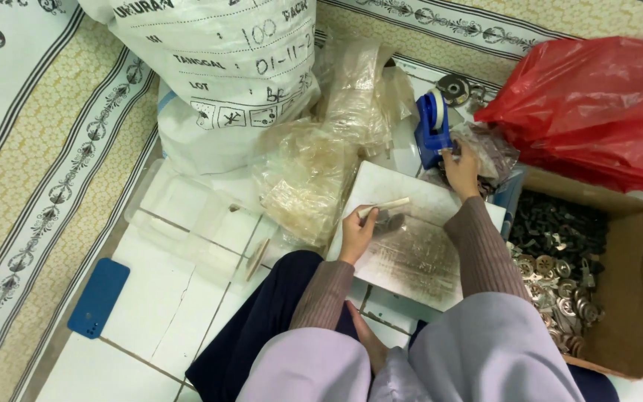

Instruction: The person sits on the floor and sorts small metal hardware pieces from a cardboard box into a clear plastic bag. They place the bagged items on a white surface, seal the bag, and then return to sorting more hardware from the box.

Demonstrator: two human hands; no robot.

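Pinching a small clear plastic packet (385,208) of dark metal parts, left hand (357,232) over a pale flat board (411,253), right hand (461,170) reaching well ahead, fingers closed around the blue tape dispenser (433,128), open cardboard box of metal washers (626,298) just right of the board

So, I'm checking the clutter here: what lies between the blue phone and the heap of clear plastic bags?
In the head view, a clear plastic tray sits on the floor between the blue phone and the clear plastic bags.
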